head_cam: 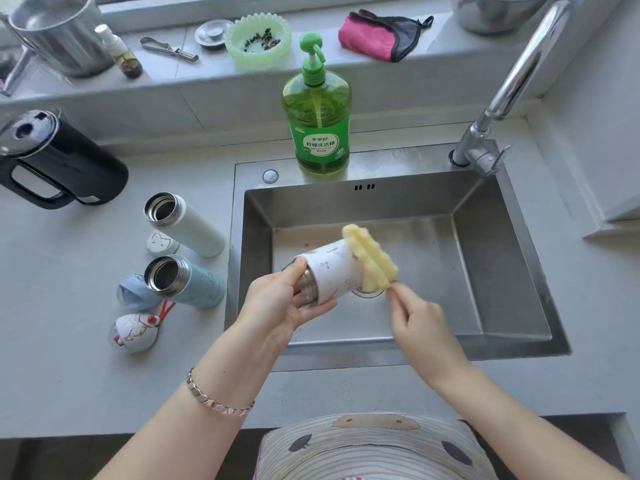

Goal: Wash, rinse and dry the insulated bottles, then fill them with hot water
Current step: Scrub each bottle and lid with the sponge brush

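Across the grey surface (86, 375) a steel sink (502, 258) fills the middle, with a tap (512, 81) at its back right corner. A black kettle (65, 161) stands at the far left, and a green soap bottle (320, 126) stands on the sink's back ledge.

Two insulated bottles stand open on the surface just left of the sink, a white bottle (188, 226) behind a blue bottle (194, 282). The third, a patterned bottle (332, 271), is held on its side over the basin with its mouth toward the person.

The left hand (280, 303) is wrapped round the bare steel neck, thumb on top and fingers beneath. The right hand (419, 320) pinches the lower end of a yellow sponge (372, 261), whose upper part lies against the bottle's base end. The hands are apart, each clamped on its own thing. Three lids (133, 332) lie near the standing bottles.

The patterned bottle looks rigid and, being empty, probably light. Its smooth painted wall would likely turn slippery under soap, so the ridged neck seems the surer place to hold it. The sponge looks soft and should fold round the body. No suds can be made out.
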